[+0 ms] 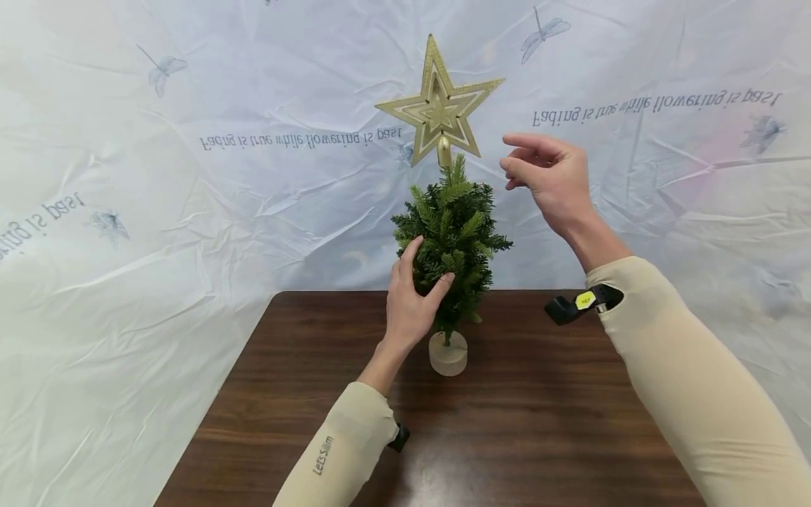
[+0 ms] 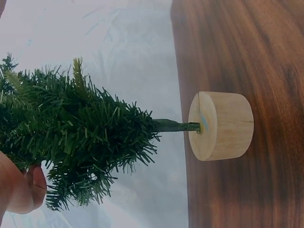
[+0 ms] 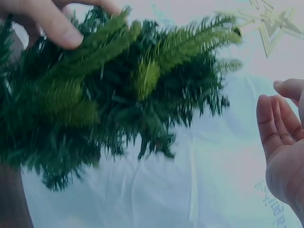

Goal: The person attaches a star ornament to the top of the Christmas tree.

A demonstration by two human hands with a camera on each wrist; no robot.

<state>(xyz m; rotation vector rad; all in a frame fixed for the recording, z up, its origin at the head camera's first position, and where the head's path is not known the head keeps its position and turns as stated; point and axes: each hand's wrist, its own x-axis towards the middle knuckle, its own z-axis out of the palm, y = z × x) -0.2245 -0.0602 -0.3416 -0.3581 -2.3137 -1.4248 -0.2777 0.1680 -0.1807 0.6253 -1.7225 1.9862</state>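
Note:
A small green artificial tree (image 1: 453, 232) stands upright in a round wooden base (image 1: 448, 353) on a dark wooden table (image 1: 538, 422). A gold glitter star (image 1: 438, 105) sits on its tip. My left hand (image 1: 426, 271) grips the foliage at mid-height, thumb on the right and fingers on the left. My right hand (image 1: 510, 163) hovers just right of the star, fingers relaxed, holding nothing. The left wrist view shows the tree (image 2: 76, 128), its base (image 2: 223, 126) and my fingertips (image 2: 23, 187). In the right wrist view are the branches (image 3: 118, 95), the star (image 3: 268, 26) and my right hand (image 3: 280, 123).
A crinkled white plastic sheet (image 1: 190, 176) printed with dragonflies and text hangs behind the table and drapes down its left side. A black wrist camera mount (image 1: 579, 304) sits on my right sleeve. The tree stands near the table's far edge.

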